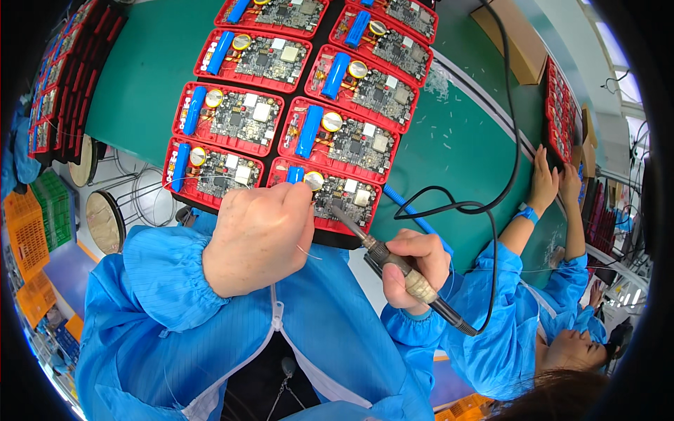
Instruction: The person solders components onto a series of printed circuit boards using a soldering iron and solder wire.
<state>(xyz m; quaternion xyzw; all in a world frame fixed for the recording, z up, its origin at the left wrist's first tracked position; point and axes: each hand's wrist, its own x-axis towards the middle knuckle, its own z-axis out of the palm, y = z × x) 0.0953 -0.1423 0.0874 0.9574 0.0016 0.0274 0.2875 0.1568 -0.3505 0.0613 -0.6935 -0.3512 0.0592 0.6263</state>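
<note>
My right hand grips a soldering iron, its tip slanting up and left onto the circuit board in the nearest red case of the right-hand row. My left hand is closed over the left end of that case, its fingertips pinched. Thin silvery solder wire trails out below that hand; its end at the fingertips is hidden. Beside the fingers show a blue cylindrical battery and a round coin cell.
Two rows of similar red cases lie on a black tray over the green table. More cases are stacked at far left. A black cable loops across the right side. At right, a co-worker's hands hold another red tray.
</note>
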